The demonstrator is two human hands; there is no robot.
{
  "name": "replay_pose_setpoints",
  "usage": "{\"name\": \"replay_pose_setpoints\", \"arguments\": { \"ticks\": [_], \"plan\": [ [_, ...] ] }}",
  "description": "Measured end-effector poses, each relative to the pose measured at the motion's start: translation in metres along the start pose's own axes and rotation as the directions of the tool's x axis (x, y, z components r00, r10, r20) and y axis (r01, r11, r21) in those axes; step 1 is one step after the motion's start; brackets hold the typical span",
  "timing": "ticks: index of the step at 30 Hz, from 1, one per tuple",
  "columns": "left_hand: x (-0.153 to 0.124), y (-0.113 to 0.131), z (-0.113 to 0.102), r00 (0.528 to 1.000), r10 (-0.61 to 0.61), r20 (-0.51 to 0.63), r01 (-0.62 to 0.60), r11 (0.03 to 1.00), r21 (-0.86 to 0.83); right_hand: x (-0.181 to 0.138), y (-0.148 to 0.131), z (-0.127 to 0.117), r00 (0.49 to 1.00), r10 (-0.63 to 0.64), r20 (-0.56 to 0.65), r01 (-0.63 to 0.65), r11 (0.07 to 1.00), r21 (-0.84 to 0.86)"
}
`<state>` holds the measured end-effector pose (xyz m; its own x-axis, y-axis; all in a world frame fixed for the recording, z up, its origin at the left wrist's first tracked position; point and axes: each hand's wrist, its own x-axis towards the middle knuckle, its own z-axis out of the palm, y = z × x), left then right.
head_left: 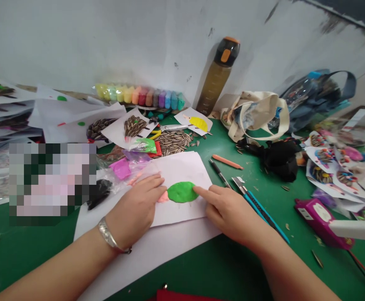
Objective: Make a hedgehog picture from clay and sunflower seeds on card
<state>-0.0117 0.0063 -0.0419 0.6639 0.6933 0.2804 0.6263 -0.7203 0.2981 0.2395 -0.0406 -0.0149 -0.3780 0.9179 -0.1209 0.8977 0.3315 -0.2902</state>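
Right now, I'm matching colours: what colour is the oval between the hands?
The oval is bright green, clearest in the head view.

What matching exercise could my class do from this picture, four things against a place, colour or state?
1. oval shape
2. bracelet
3. right hand
4. tall bottle

A. by the wall
B. index fingertip at the oval's edge
C. silver, around the left wrist
D. green, on white paper

Pairs: 1-D, 2-C, 3-B, 4-A

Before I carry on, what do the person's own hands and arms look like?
The left hand and right hand are gloveless, with no sleeves showing. A broad, shiny silver bracelet sits on the left wrist; nothing worn shows on the right.
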Motion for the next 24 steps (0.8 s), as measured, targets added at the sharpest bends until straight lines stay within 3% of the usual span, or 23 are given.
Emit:
{"name": "replay_pose_setpoints", "arguments": {
  "ticks": [6,12,18,22,24],
  "plan": [
    [0.0,-0.007,-0.004,0.999,0.002,0.048,-0.001,1.0,-0.012,0.0,0.001,0.003,1.0,-0.013,0.002,0.013,1.0,-0.006],
    [0.0,-0.011,-0.009,0.998,-0.021,0.067,0.021,1.0,-0.001,-0.004,0.002,0.0,0.993,0.022,-0.12,-0.01,0.995,0.101],
    [0.0,-0.006,-0.012,0.998,0.05,0.037,-0.05,0.999,0.008,-0.005,-0.011,0.001,0.954,-0.016,-0.299,0.099,0.96,0.262],
    [0.001,-0.004,-0.017,0.999,0.046,-0.002,-0.046,0.999,-0.019,0.001,-0.032,0.001,0.952,-0.075,-0.297,0.163,0.945,0.283],
    [0.002,-0.002,-0.02,0.998,0.039,0.053,-0.037,0.998,-0.045,0.008,-0.042,0.002,0.943,-0.143,-0.301,0.219,0.946,0.237]
  ]
}}
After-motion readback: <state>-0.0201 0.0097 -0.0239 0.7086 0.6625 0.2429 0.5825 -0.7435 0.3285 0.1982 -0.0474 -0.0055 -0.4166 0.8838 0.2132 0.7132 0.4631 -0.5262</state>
